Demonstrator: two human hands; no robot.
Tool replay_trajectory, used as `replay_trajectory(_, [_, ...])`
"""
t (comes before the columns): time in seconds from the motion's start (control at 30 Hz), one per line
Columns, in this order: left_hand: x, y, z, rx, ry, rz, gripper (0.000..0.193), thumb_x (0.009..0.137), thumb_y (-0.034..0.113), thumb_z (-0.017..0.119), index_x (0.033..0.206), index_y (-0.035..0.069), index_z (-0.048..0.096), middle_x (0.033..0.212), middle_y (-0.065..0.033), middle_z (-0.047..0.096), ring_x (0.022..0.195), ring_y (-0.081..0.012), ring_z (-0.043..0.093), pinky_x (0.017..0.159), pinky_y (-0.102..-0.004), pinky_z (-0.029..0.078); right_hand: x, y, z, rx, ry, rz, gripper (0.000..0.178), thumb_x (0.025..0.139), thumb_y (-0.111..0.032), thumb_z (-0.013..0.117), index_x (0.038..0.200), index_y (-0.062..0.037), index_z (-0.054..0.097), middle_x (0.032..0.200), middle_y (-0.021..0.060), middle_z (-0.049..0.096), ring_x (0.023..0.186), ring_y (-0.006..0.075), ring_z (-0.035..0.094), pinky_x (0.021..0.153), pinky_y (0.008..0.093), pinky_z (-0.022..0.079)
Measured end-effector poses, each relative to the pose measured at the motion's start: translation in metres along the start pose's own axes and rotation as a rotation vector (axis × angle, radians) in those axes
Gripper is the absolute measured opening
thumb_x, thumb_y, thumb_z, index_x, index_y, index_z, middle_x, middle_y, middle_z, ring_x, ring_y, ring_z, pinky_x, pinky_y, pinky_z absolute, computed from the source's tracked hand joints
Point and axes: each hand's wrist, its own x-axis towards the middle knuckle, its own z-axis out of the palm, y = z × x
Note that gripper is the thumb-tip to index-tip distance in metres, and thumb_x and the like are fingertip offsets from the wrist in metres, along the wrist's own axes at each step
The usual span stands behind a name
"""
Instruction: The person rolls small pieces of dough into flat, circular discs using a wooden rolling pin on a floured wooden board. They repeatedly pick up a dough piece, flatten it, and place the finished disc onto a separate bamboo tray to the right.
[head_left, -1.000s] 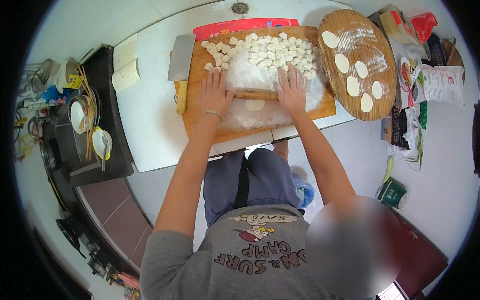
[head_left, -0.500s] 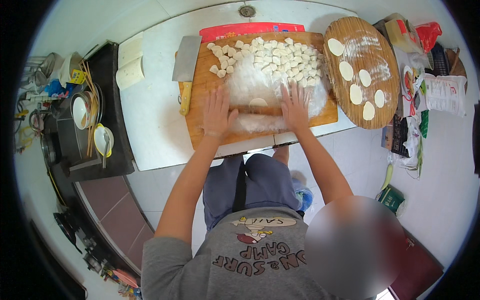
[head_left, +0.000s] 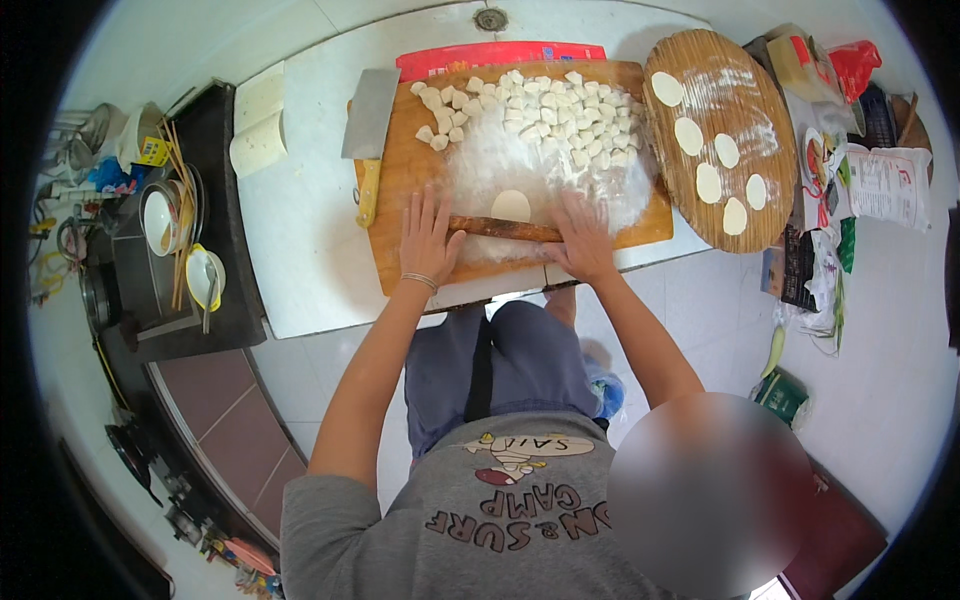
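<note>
While hands [head_left: 426, 240] lie flat, open, atop rolling pin [head_left: 502, 229], dough disc [head_left: 512, 206] adj., floured bd [head_left: 402, 168] below

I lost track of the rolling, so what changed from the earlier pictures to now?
The pin has rolled toward the person, from the disc's far side to its near edge. The left hand and right hand came back with it; nothing was taken up or let go. The knife, dough pieces and round board stayed put.
</note>
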Motion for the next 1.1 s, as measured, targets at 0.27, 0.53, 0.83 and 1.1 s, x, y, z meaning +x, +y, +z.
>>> replay_trajectory(0.27, [0.023,0.057,0.005,-0.282,0.132,0.136,0.04,0.082,0.014,0.065,0.12,0.006,0.055,0.12,-0.0162,0.054,0.108,-0.0364,0.053,0.092,-0.0472,0.045,-0.01,-0.003,-0.021,0.221,0.109,0.264,0.045,0.083,-0.023,0.068,0.12,-0.0017,0.053,0.13,0.0209,0.047,0.113,0.0416,0.051,0.092,0.0441,0.046])
replay_trajectory(0.53, [0.096,0.08,0.045,-0.334,-0.221,-0.271,0.036,0.076,0.009,0.069,0.11,0.006,0.06,0.109,-0.0156,0.058,0.102,-0.0362,0.057,0.084,-0.0426,0.049,-0.047,-0.009,-0.033,0.295,0.337,0.538,0.036,0.09,-0.021,0.062,0.115,0.0035,0.052,0.126,0.0297,0.045,0.114,0.047,0.049,0.094,0.047,0.045])
replay_trajectory(0.83, [0.075,0.089,0.021,-0.558,-0.276,-0.061,0.014,0.079,0.014,0.071,0.089,0.005,0.066,0.083,-0.0131,0.068,0.079,-0.03,0.065,0.073,-0.0407,0.051,-0.077,-0.007,-0.032,0.302,0.383,0.595,0.034,0.088,-0.018,0.064,0.111,0.0045,0.055,0.124,0.0253,0.046,0.113,0.0435,0.051,0.092,0.045,0.047])
replay_trajectory(1.1, [0.03,0.066,0.022,-0.606,-0.106,-0.476,0.035,0.083,0.016,0.068,0.114,0.005,0.056,0.118,-0.0185,0.061,0.103,-0.0325,0.06,0.088,-0.0429,0.048,-0.072,0.005,-0.037,0.168,0.193,0.445,0.038,0.082,-0.019,0.07,0.112,-0.0002,0.058,0.121,0.021,0.052,0.111,0.0395,0.054,0.091,0.0437,0.046])
